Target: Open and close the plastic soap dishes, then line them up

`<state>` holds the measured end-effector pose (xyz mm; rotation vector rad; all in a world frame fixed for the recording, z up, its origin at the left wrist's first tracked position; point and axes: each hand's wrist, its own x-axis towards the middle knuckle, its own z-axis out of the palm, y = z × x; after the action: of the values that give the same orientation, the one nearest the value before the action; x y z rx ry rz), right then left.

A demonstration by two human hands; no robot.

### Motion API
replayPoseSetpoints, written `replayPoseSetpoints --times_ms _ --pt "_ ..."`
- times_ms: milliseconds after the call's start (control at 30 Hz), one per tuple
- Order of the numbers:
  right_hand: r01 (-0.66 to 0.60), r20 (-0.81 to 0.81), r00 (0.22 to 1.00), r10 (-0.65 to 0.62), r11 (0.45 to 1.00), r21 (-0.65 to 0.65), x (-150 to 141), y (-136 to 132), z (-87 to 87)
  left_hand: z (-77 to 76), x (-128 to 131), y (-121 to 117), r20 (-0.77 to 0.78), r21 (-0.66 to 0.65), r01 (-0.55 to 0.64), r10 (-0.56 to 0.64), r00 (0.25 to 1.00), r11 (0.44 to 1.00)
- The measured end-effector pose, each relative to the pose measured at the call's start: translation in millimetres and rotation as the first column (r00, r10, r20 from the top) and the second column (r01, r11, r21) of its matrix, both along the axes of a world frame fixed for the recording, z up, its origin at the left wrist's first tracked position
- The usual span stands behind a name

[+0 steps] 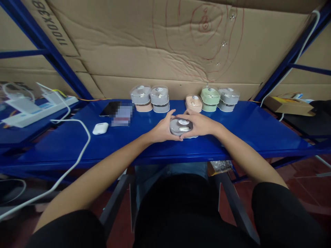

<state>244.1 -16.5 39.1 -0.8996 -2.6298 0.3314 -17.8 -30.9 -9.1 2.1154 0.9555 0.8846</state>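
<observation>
Both hands meet near the front middle of the table around a small rounded grey box with a clear lid [177, 127]. A round white sticker and a short silvery strip show on its top. My left hand [162, 130] wraps its left side, thumb at the back and fingers at the front. My right hand [203, 124] closes round the right side, its fingertips meeting the left fingers at the front edge. A pale edge shows below my right hand; what it belongs to is hidden.
Similar grey stacked boxes [159, 96] stand at the back, beside a peach box [193, 104] and green boxes [210, 98]. Left on the blue table [248, 137] lie a white earbud case [100, 128], a phone [110, 109] and a white cable [86, 137]. Cardboard [124, 44] lines the back.
</observation>
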Motion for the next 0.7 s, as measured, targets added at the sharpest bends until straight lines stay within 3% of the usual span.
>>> replayPoseSetpoints --times_ms 167,300,500,600,633,700 --pt "0.017 0.022 1.000 -0.016 0.999 -0.041 5 4 -2.0 6.6 -1 -1 -0.050 0.011 -0.016 0.016 0.999 1.000" --pt "-0.077 -0.048 0.996 0.073 0.994 -0.072 15 15 -4.4 9.5 -10 2 -0.061 0.040 -0.052 0.054 0.997 0.998" --pt "-0.069 -0.211 0.976 0.051 0.995 -0.078 19 24 -6.0 8.7 -21 13 0.059 0.063 -0.064 0.061 0.996 0.996" --pt "0.093 -0.230 0.970 -0.074 0.993 0.072 19 24 3.5 4.4 -20 21 0.189 0.142 -0.186 0.158 0.969 0.972" --pt "0.195 -0.237 0.958 -0.161 0.973 0.128 18 25 8.4 3.0 -20 24 0.219 0.183 -0.253 0.211 0.953 0.950" --pt "0.433 -0.251 0.890 -0.380 0.877 0.208 15 29 19.0 1.5 -19 26 0.241 0.262 -0.362 0.302 0.922 0.895"
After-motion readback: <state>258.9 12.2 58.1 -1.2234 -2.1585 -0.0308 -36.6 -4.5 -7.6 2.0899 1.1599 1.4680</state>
